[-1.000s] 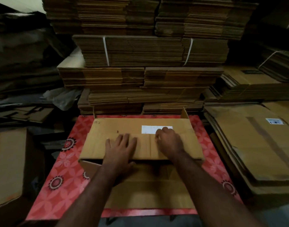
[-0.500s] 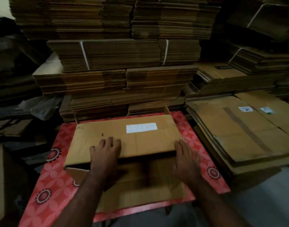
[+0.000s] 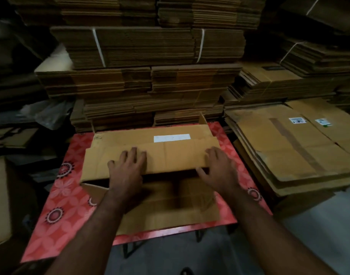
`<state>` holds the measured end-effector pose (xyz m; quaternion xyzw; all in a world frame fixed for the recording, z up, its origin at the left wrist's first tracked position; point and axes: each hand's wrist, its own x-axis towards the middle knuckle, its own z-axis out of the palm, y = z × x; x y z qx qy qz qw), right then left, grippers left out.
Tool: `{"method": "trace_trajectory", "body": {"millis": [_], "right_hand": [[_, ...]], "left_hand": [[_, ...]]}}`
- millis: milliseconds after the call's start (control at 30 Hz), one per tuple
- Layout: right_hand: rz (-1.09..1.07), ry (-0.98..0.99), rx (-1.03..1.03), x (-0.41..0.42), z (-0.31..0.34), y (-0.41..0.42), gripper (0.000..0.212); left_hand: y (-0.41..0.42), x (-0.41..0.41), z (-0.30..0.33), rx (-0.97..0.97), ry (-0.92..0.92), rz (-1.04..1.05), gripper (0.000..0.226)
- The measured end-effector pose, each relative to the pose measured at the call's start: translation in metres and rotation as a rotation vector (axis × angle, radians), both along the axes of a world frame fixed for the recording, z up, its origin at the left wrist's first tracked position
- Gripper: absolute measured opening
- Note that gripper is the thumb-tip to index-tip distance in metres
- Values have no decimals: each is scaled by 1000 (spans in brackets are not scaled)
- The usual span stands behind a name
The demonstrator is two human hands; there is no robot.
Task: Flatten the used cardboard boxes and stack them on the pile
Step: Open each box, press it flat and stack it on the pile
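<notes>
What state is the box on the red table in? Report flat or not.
Not flat: the box has a dark gap under its top panel, which both hands press.

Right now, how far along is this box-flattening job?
Done: many flattened boxes already lie on the pile at the right. In hand: one cardboard box lies on the red table, with the left hand and right hand pressing its folded panel down. Left: finish flattening it and put it on the pile.
</notes>
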<state>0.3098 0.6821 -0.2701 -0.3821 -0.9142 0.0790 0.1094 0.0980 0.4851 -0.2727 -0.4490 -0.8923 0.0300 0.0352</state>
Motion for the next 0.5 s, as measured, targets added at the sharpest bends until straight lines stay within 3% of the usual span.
{"method": "trace_trajectory", "body": {"millis": [167, 267, 433, 500], "right_hand": [[275, -59, -3, -101, 19, -19, 77], [288, -84, 66, -125, 15, -25, 73], [267, 5, 167, -126, -3, -27, 69], [274, 22, 162, -128, -7, -23, 68]], "left_hand": [[0, 3, -5, 44, -49, 18, 94], [-15, 0, -5, 140, -51, 53, 97], [-71, -36, -12, 234, -202, 634, 123], [-101, -53, -13, 291, -424, 769, 114]]}}
